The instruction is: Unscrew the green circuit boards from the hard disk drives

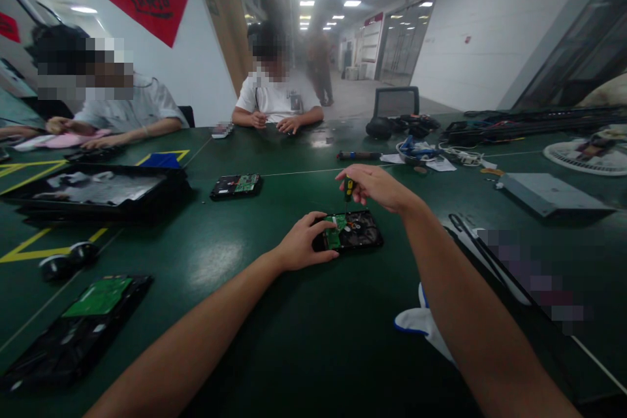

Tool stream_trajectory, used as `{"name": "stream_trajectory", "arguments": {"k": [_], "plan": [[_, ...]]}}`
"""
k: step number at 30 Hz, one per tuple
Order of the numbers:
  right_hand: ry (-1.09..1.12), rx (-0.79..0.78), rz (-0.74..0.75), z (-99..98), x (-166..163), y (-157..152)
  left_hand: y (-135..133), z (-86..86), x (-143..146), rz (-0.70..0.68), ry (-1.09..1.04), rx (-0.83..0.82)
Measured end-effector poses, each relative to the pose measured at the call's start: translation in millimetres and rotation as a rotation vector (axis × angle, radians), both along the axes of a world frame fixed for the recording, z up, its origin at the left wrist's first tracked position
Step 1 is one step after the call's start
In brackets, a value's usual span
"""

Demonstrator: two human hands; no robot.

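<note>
On my screen I see a black drive (369, 235) with a green board (333, 228) at its left end. Above the drive, the screwdriver (348, 189) is black and yellow. Around the drive, the table (294, 326) is dark green. Right of the drive, the glove (421, 320) is white with blue edges.

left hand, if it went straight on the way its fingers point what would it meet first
It already grips the hard drive; sliding on across it, the left hand would probably first meet the screwdriver in the right hand, though depth is hard to judge.
</note>
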State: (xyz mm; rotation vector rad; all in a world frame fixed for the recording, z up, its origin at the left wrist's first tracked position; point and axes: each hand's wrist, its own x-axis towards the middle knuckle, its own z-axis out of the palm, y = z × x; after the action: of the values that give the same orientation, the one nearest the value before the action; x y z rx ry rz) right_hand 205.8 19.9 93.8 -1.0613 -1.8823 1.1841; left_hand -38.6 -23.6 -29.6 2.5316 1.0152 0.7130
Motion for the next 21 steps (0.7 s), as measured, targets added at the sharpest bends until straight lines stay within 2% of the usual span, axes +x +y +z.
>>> {"name": "stream_trajectory", "arguments": {"k": [3, 6, 9, 13, 21], "plan": [[-0.076, 0.136, -0.055, -1.3, 1, 2, 0, 0.4, 0, -0.004, -0.001, -0.004], [-0.114, 0.19, -0.126, -4.1, 0, 4, 0, 2.0, -1, -0.006, 0.0, -0.016], [-0.131, 0.199, -0.135, -4.3, 0, 3, 0, 3.1, -1, -0.005, -0.006, -0.028], [-0.121, 0.194, -0.062, -0.1, -1, -1, 0, 3.0, 1, 0.001, -0.014, -0.021], [-0.076, 0.097, 0.015, 3.1, -7, -7, -1, 2.8, 2, 0.006, -0.01, -0.01]]}}
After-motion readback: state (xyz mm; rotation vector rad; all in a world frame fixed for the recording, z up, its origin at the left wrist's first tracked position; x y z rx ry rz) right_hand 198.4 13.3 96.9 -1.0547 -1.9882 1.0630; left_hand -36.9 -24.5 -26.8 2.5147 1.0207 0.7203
